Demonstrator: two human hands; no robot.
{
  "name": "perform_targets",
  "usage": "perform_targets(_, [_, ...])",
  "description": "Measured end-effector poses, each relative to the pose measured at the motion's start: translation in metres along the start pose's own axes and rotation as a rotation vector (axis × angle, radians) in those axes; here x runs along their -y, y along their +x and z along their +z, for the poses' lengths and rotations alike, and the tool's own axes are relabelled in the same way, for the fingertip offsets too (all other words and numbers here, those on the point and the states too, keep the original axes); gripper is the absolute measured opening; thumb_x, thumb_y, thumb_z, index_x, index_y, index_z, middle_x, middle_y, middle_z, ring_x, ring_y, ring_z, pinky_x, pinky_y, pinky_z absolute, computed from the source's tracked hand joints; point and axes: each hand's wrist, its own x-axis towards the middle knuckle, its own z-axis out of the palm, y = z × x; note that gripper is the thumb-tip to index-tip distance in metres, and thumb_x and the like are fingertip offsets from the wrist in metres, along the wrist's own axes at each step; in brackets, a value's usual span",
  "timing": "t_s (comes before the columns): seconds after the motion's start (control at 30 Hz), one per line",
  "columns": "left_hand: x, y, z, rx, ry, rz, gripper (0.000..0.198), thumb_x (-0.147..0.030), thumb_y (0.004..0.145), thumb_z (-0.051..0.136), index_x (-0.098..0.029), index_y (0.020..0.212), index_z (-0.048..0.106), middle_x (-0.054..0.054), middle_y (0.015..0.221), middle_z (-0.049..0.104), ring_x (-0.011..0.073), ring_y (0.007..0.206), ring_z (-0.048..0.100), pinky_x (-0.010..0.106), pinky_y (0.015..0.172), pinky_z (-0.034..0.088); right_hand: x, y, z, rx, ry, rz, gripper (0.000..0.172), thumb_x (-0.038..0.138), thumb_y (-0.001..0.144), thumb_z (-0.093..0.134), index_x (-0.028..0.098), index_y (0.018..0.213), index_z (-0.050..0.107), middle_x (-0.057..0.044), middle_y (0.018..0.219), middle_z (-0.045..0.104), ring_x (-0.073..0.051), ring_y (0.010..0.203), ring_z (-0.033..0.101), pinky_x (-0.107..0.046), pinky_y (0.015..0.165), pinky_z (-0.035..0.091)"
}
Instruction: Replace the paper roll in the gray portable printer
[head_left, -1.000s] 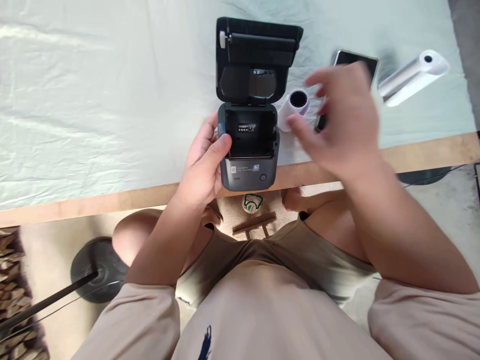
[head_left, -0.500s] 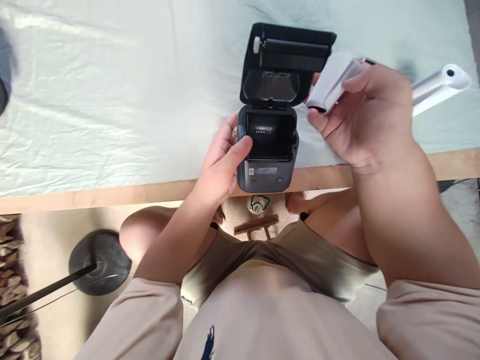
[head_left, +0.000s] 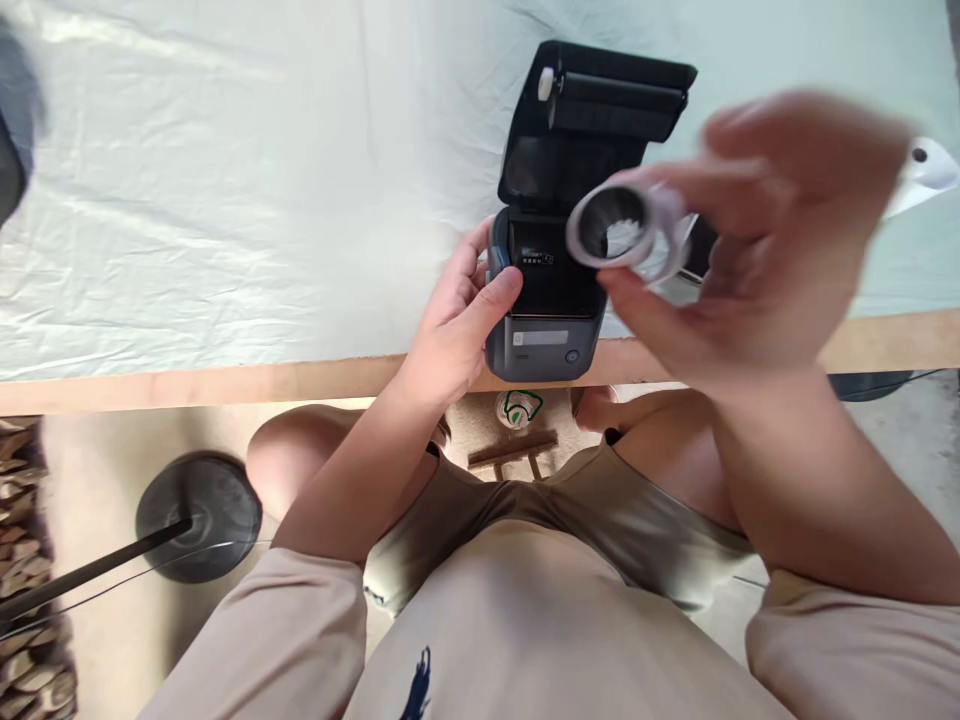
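Observation:
A small dark label printer (head_left: 551, 345) stands at the table's front edge with its lid (head_left: 592, 125) raised and its inner compartment exposed. My left hand (head_left: 469, 310) grips the printer's left side, thumb on the rim of the compartment. Beside the compartment's right side, my right hand (head_left: 765, 230) holds a white paper roll (head_left: 652, 230) between thumb and fingers. The roll's round hollow end faces the camera. My right hand is blurred by motion, and its fingers partly cover the roll.
Pale green cloth (head_left: 225, 200) covers the table, which has a wooden front edge (head_left: 225, 383). Another white roll (head_left: 930, 170) lies at the far right, partly behind my right hand. A dark object is cut off at the left edge. Below left is a round black base (head_left: 199, 515) with a pole.
My right hand has turned the paper roll so its hollow end faces the camera and brought it lower, near the printer's compartment. The printer and my left hand appear slightly farther right.

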Motion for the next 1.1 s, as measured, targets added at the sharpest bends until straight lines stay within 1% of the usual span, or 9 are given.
perform_targets(0.1, [-0.001,0.000,0.001,0.012,0.011,0.009,0.078,-0.090,0.103,0.083,-0.034,0.156,0.067,0.008,0.144,0.081,0.0469,0.172,0.065,0.061,0.124,0.074,0.010,-0.006,0.003,0.064,-0.325,-0.195,0.039,0.020,0.104,0.070,0.030,0.141,0.071,-0.004,0.130,0.089,-0.029,0.112,0.089,-0.048,0.092,0.068])
perform_targets(0.2, [0.000,-0.001,-0.001,0.006,0.040,0.011,0.078,-0.090,0.103,0.082,-0.036,0.159,0.066,0.009,0.143,0.080,0.0482,0.172,0.065,0.061,0.124,0.075,0.011,-0.006,0.010,0.087,-0.420,-0.260,0.038,0.008,0.099,0.066,0.025,0.132,0.073,-0.001,0.125,0.091,-0.027,0.103,0.090,-0.043,0.082,0.060])
perform_targets(0.37, [-0.005,-0.003,0.001,-0.011,0.012,-0.018,0.076,-0.086,0.103,0.084,-0.036,0.158,0.068,0.007,0.137,0.080,0.0469,0.160,0.075,0.060,0.120,0.076,0.016,-0.005,0.020,-0.030,-0.381,-0.285,0.016,0.018,0.114,0.065,0.026,0.115,0.078,0.000,0.115,0.087,-0.019,0.099,0.085,-0.039,0.082,0.057])
perform_targets(0.57, [-0.015,-0.008,0.006,0.014,-0.062,-0.087,0.080,-0.081,0.099,0.093,-0.034,0.157,0.065,0.006,0.130,0.081,0.0401,0.138,0.085,0.057,0.116,0.075,0.025,-0.009,0.023,0.008,-0.212,-0.365,0.045,0.062,0.124,0.057,0.027,0.101,0.072,0.001,0.099,0.084,-0.023,0.115,0.085,-0.048,0.101,0.060])
perform_targets(0.67, [-0.016,-0.010,0.006,-0.020,0.015,-0.114,0.095,-0.074,0.090,0.102,-0.034,0.165,0.060,0.007,0.131,0.081,0.0433,0.136,0.086,0.058,0.113,0.076,0.017,-0.004,0.021,-0.106,-0.118,-0.366,0.036,0.049,0.124,0.056,0.026,0.096,0.064,0.000,0.082,0.070,-0.020,0.088,0.075,-0.044,0.085,0.056])
perform_targets(0.77, [-0.015,-0.009,0.005,-0.014,0.060,-0.107,0.107,-0.072,0.084,0.105,-0.032,0.170,0.056,0.009,0.138,0.080,0.0464,0.138,0.084,0.062,0.114,0.074,0.003,0.003,0.018,-0.257,-0.090,-0.268,0.016,0.041,0.113,0.066,0.027,0.106,0.064,-0.005,0.096,0.066,-0.024,0.099,0.073,-0.041,0.077,0.051])
perform_targets(0.87, [-0.013,-0.008,0.003,-0.003,0.092,-0.110,0.111,-0.069,0.081,0.106,-0.031,0.172,0.055,0.012,0.144,0.080,0.0479,0.140,0.082,0.065,0.119,0.072,-0.008,0.006,0.021,-0.251,0.116,-0.070,0.039,0.061,0.110,0.069,0.034,0.137,0.061,-0.009,0.138,0.069,-0.029,0.132,0.074,-0.041,0.083,0.056])
perform_targets(1.0, [-0.010,-0.006,-0.001,0.010,0.119,-0.116,0.113,-0.066,0.079,0.107,-0.030,0.171,0.054,0.013,0.147,0.078,0.0498,0.148,0.078,0.068,0.125,0.069,-0.014,0.002,0.028,-0.218,0.416,0.064,0.043,0.071,0.112,0.067,0.037,0.139,0.066,0.000,0.110,0.075,-0.021,0.104,0.075,-0.041,0.102,0.066])
perform_targets(1.1, [-0.008,-0.005,-0.003,0.050,0.108,-0.068,0.121,-0.074,0.074,0.109,-0.030,0.171,0.052,0.015,0.158,0.074,0.0515,0.157,0.073,0.070,0.131,0.066,-0.019,-0.008,0.030,-0.106,0.377,0.134,0.039,0.062,0.112,0.076,0.035,0.140,0.076,-0.003,0.127,0.081,-0.023,0.122,0.080,-0.042,0.107,0.069])
